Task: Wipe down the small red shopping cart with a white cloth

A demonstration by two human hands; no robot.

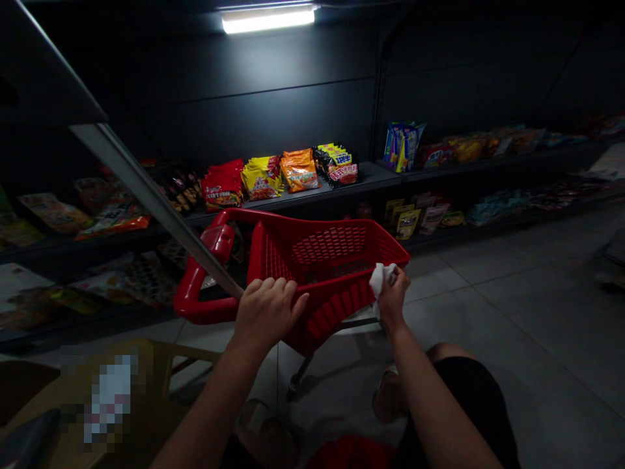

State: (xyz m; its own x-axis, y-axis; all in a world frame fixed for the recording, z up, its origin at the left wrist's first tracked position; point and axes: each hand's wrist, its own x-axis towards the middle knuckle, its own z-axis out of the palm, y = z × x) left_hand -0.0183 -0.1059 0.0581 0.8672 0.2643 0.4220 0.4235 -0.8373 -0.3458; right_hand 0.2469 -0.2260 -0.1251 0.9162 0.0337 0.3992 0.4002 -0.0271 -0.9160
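Observation:
A red plastic shopping cart (322, 293) stands in front of me, its basket lattice-walled and its handle at the left. My left hand (266, 311) is closed over the near rim of the basket, close to the lower end of a slanting metal pole (161, 208). At the basket's front right corner, my right hand (394, 296) grips a crumpled white cloth (381, 279) against the outside of the cart. Whether it is fabric or paper I cannot tell.
Behind the cart, dark shelves (375, 174) carry snack packets (300, 170) in several colours. A lamp (268, 19) glows above them. A yellowish-brown stool or chair (151, 371) stands at the lower left. Grey floor tiles (517, 299) extend to the right.

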